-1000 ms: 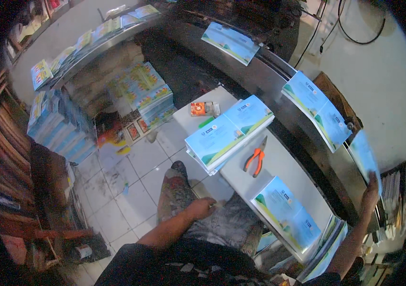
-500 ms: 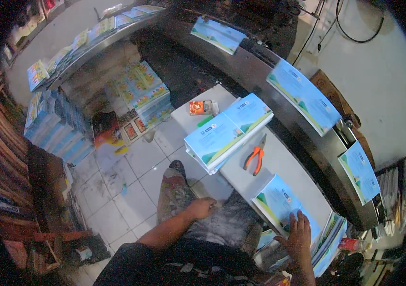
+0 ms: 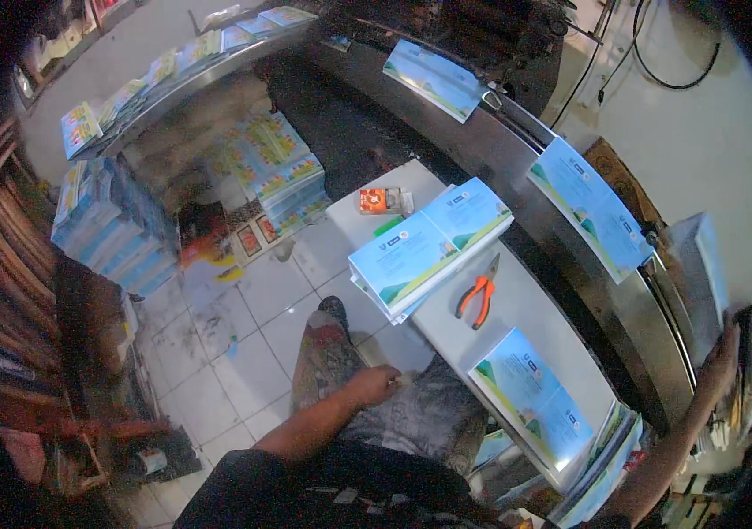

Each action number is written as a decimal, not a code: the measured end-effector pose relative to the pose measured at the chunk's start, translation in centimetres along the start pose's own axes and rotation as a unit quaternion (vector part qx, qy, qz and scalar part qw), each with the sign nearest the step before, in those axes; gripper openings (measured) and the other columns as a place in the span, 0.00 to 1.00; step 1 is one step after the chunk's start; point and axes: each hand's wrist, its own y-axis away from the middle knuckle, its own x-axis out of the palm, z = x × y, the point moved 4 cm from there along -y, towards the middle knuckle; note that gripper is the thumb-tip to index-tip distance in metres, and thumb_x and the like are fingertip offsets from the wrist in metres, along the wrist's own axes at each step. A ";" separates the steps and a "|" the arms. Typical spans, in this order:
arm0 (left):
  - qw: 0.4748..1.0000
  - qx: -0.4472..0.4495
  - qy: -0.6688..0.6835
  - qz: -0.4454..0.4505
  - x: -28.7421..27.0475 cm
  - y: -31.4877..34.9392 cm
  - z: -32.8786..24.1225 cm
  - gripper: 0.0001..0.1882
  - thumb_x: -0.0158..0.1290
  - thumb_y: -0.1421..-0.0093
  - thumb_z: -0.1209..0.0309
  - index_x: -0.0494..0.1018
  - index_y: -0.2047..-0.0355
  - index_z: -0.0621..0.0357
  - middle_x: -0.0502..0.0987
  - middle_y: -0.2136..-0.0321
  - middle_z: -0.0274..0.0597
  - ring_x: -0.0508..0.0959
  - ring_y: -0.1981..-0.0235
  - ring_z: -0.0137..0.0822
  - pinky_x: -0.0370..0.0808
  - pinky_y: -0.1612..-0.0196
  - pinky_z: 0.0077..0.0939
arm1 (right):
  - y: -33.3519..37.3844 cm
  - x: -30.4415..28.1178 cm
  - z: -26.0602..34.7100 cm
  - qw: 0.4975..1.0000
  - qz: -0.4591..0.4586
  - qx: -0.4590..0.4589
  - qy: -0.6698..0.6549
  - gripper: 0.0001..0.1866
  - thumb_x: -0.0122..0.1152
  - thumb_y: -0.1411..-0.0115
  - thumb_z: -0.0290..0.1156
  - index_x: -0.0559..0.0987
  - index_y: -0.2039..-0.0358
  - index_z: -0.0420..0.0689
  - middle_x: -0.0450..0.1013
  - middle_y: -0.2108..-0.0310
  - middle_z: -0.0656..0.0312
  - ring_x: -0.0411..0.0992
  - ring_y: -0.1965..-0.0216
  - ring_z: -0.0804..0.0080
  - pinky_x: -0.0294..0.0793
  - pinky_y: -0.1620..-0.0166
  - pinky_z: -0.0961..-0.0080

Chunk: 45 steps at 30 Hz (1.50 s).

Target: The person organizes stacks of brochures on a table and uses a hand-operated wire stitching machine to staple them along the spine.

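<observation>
My left hand [image 3: 377, 386] rests over my lap with its fingers curled closed; a small pale bit shows at the fingertips, too unclear to name. At the far right, my right hand [image 3: 722, 353] grips the lower end of a blurred light-blue booklet [image 3: 704, 269], raised and tilted beside the long dark machine rail [image 3: 473, 150]. Left of my right forearm, another light-blue booklet [image 3: 530, 397] lies at the near end of the white tabletop [image 3: 526, 304]. Farther up that tabletop sits a stack of matching booklets [image 3: 433, 247], with orange-handled pliers [image 3: 479, 295] beside it.
Along the rail hang more booklets [image 3: 592, 212]. An orange-and-black small box [image 3: 380, 201] lies behind the stack. Tall piles of printed booklets [image 3: 115, 229] stand on the tiled floor [image 3: 252, 366] at left. More booklets [image 3: 164, 75] line a curved ledge.
My right hand has left the booklet on the tabletop and reached up and right to the rail, where it now holds another booklet. My left hand stays in place.
</observation>
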 end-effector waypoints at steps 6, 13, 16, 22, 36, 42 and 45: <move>1.000 0.014 -0.011 -0.004 0.2 -0.3 0.2 0.22 0.52 0.42 0.60 0.72 0.51 0.61 0.75 0.53 0.54 0.76 0.54 0.52 0.73 0.50 0.42 | 1.4 8.7 -0.7 0.948 0.048 0.123 -0.291 0.28 0.39 0.41 0.16 0.66 0.39 0.47 0.65 0.40 0.53 0.62 0.38 0.58 0.62 0.39 0.67; 0.998 0.034 -0.037 -0.024 0.9 0.0 0.9 0.21 0.48 0.39 0.59 0.72 0.50 0.58 0.75 0.55 0.56 0.76 0.54 0.54 0.74 0.51 0.45 | 9.5 7.7 5.8 0.990 0.122 -0.005 -0.065 0.24 0.45 0.39 0.22 0.68 0.41 0.45 0.63 0.40 0.50 0.61 0.38 0.51 0.61 0.38 0.64; 0.999 0.036 -0.035 -0.006 0.4 -0.5 -0.3 0.21 0.49 0.39 0.59 0.72 0.52 0.60 0.75 0.55 0.55 0.75 0.54 0.54 0.73 0.51 0.44 | 13.5 9.7 3.3 0.934 0.263 0.108 -0.219 0.23 0.50 0.40 0.25 0.70 0.43 0.44 0.66 0.43 0.49 0.63 0.41 0.48 0.62 0.39 0.64; 1.000 0.023 -0.010 -0.009 0.3 0.2 -0.3 0.20 0.50 0.41 0.60 0.72 0.54 0.61 0.75 0.57 0.56 0.75 0.55 0.54 0.72 0.50 0.44 | 17.0 -2.2 24.2 0.883 0.402 -0.071 -0.232 0.46 0.74 0.59 0.43 0.65 0.41 0.39 0.59 0.38 0.45 0.59 0.39 0.47 0.59 0.38 0.58; 0.997 0.073 -0.022 -0.016 0.6 -0.5 0.2 0.21 0.47 0.39 0.60 0.72 0.50 0.57 0.75 0.56 0.58 0.76 0.56 0.56 0.73 0.52 0.47 | 13.1 -3.4 19.8 0.804 0.545 -0.055 -0.231 0.16 0.56 0.42 0.40 0.80 0.58 0.45 0.75 0.59 0.46 0.74 0.58 0.48 0.73 0.55 0.57; 0.999 0.041 -0.015 -0.029 0.6 -0.7 0.8 0.21 0.48 0.39 0.59 0.72 0.50 0.57 0.76 0.57 0.57 0.77 0.58 0.56 0.74 0.54 0.46 | 3.2 -0.6 2.0 0.918 0.187 0.227 -0.266 0.20 0.48 0.38 0.29 0.72 0.45 0.41 0.71 0.51 0.48 0.71 0.52 0.59 0.69 0.49 0.65; 0.999 0.018 -0.030 -0.010 0.0 -0.1 0.3 0.21 0.49 0.38 0.57 0.72 0.51 0.57 0.76 0.57 0.56 0.77 0.58 0.55 0.75 0.55 0.46 | 0.2 2.6 -1.1 0.938 -0.036 0.135 -0.316 0.22 0.42 0.35 0.28 0.66 0.40 0.41 0.68 0.43 0.52 0.67 0.46 0.64 0.66 0.45 0.68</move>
